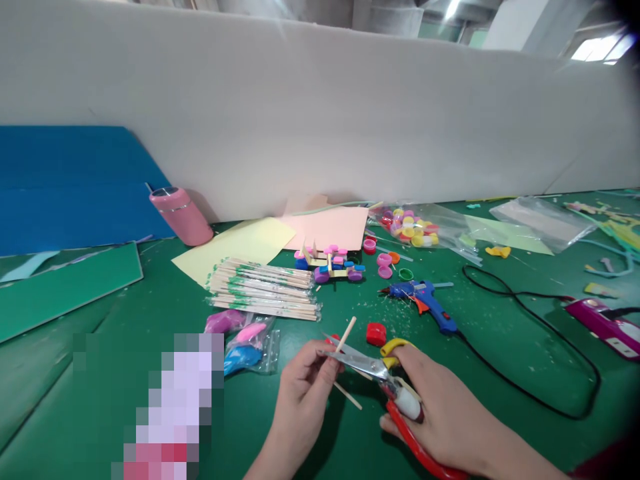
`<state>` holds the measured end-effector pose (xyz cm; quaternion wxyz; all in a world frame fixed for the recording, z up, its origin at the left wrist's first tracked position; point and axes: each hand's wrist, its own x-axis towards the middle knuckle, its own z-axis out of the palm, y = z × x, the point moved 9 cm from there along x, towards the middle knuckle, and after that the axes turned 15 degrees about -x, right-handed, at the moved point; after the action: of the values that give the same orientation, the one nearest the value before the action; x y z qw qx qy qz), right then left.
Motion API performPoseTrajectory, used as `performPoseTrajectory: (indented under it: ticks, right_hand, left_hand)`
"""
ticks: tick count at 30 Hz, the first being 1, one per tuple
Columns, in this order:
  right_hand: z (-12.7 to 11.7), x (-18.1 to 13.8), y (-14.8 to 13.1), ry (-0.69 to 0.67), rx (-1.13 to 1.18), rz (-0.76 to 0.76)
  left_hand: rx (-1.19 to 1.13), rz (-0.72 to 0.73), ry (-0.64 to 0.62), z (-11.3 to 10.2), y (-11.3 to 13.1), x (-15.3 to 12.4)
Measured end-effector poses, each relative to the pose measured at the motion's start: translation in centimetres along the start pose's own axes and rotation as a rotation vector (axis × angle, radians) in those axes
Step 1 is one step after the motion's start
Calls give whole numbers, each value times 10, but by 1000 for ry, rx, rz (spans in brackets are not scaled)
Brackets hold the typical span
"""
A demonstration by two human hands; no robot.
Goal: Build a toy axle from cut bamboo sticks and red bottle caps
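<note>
My left hand (307,387) pinches a pale wooden chopstick (347,331) between thumb and fingers, its upper end tilted up to the right. My right hand (443,403) grips a pair of scissors (365,362) with one yellow and one red handle. The blades are spread and lie across the chopstick close to my left fingertips; whether they bite into it I cannot tell. Below the blades a thin stick (349,396) points down to the right, partly hidden by my left hand. Just beyond the scissors sits a red bottle cap (376,334).
Wrapped chopsticks (265,293), bagged balloons (245,357) and small toy cars (339,267) lie ahead. A blue glue gun (425,300) trails its black cable to a purple power strip (605,327). Bottle caps (410,227) fill a clear bag; a pink tumbler (183,217) stands left.
</note>
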<state>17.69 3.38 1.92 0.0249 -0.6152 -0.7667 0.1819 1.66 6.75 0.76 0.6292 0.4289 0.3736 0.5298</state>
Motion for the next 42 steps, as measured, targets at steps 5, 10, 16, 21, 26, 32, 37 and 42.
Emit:
performPoseTrajectory:
  ticks: [5, 10, 16, 21, 26, 32, 37, 42]
  right_hand:
    - [-2, 0, -1, -6, -5, -13]
    - [-2, 1, 0, -6, -3, -7]
    - [0, 1, 1, -10, 7, 9]
    - [3, 1, 1, -28, 43, 14]
    - [5, 4, -1, -23, 53, 2]
    - [12, 7, 1, -37, 36, -11]
    - [15, 9, 2, -60, 14, -10]
    - [8, 14, -1, -38, 32, -29]
  left_hand:
    - [5, -15, -13, 3, 2, 0]
    - [24, -5, -14, 4, 5, 0]
    - [83, 23, -24, 6, 8, 1]
    - [139, 50, -50, 8, 12, 0]
    - [158, 69, -46, 7, 15, -2]
    - [197, 98, -29, 6, 20, -3]
    - [218, 96, -21, 9, 20, -2]
    - [169, 106, 56, 0, 21, -1]
